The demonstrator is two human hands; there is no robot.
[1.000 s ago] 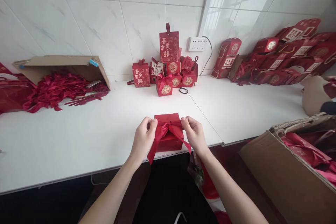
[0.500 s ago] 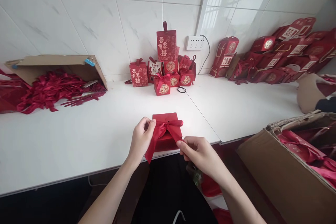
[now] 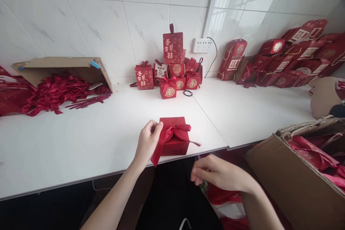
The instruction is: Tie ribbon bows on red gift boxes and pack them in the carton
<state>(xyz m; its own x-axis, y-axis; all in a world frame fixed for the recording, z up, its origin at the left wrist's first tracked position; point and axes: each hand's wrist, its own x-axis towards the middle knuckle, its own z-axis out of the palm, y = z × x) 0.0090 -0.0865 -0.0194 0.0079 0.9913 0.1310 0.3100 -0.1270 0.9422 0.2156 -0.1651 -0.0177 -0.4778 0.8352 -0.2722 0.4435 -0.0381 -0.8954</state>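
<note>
A small red box (image 3: 176, 147) stands near the front edge of the white table, with a red ribbon (image 3: 183, 134) tied in a bow across its top. One ribbon tail hangs down at the left of the box, and another sticks out to the right. At the box's left side, my left hand (image 3: 149, 140) pinches the left part of the ribbon between thumb and fingers. My right hand (image 3: 215, 172) is off the box, below and right of it past the table edge, its fingers curled together with nothing visible in them.
On the white table (image 3: 107, 140), a cardboard box (image 3: 61, 61) spills red ribbons at left. Decorated red boxes (image 3: 173, 48) are stacked by the wall, with a black ring (image 3: 188, 93) before them. More red packages (image 3: 304, 48) lie at right, above an open carton (image 3: 285, 172).
My right hand has let go of the right ribbon tail and moved down and to the right. The tail now sticks out freely. My left hand keeps its hold; the whole view has shifted slightly.
</note>
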